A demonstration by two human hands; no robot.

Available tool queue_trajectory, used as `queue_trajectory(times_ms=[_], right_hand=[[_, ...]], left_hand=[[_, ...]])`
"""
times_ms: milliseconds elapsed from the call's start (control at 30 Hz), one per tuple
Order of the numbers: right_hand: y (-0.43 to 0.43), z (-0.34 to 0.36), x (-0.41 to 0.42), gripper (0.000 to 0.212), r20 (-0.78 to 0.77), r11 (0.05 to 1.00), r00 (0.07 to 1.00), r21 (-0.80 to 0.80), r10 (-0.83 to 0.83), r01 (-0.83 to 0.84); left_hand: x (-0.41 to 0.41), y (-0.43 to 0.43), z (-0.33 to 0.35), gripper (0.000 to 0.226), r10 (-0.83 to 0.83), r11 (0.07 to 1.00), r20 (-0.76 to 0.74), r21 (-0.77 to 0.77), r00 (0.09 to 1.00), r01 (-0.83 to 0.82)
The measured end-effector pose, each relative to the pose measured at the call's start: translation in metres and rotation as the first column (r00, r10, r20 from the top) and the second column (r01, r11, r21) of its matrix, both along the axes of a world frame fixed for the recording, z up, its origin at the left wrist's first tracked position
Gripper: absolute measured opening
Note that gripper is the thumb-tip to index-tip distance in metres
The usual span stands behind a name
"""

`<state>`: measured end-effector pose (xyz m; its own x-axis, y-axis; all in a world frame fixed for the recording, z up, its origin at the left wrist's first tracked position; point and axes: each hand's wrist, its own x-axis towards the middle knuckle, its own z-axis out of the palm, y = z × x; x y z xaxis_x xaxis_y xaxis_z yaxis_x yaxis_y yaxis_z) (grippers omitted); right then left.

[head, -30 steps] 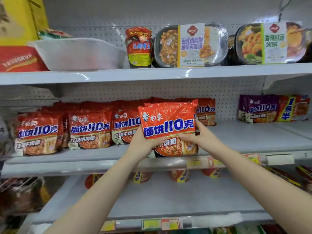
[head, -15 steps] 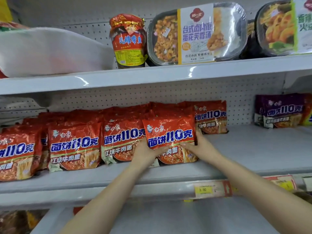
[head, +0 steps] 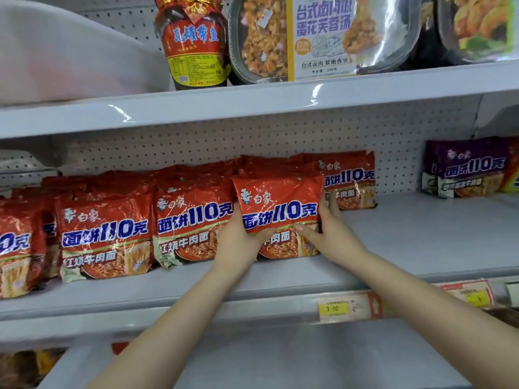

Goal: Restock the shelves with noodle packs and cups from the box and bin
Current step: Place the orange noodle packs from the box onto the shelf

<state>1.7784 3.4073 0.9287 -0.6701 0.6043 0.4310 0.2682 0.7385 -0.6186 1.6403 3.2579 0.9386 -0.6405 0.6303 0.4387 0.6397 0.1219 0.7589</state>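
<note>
Hands grip one red noodle pack point(head: 279, 209) from both sides, left hand point(head: 238, 241), right hand point(head: 332, 237), standing on the middle shelf point(head: 421, 234) beside the red row point(head: 193, 220). Next: release, fetch another.

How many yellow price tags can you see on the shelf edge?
2. One yellow price tag sits on the middle shelf's front rail below the right hand; another is farther right. More may lie outside the view.

1. You have lowered the red noodle pack point(head: 278, 217) from mid-air onto the middle shelf point(head: 407, 242); its base now rests there.
2. Your left hand point(head: 238, 242) and right hand point(head: 331, 237) now steady it beside the row point(head: 193, 223).
</note>
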Motion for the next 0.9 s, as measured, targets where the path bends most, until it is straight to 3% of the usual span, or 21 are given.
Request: queue_trajectory(times_ms=[400, 800, 900], right_hand=[[-0.006, 0.013, 0.023, 0.092, -0.075, 0.997, 0.995, -0.042, -0.062, 0.059], [0.009, 0.015, 0.036, 0.069, -0.154, 0.97, 0.986, -0.224, 0.064, -0.097], [0.007, 0.012, 0.028, 0.076, -0.066, 0.971, 0.994, -0.215, 0.093, -0.105]], left_hand=[[0.016, -0.003, 0.01, 0.065, -0.035, 0.996, 0.009, 0.087, 0.999, 0.034], [0.014, 0.022, 0.01, 0.076, -0.073, 0.997, -0.009, 0.013, 0.997, 0.073], [0.004, 0.019, 0.003, 0.091, 0.082, 0.995, -0.193, -0.043, 0.978, -0.091]])
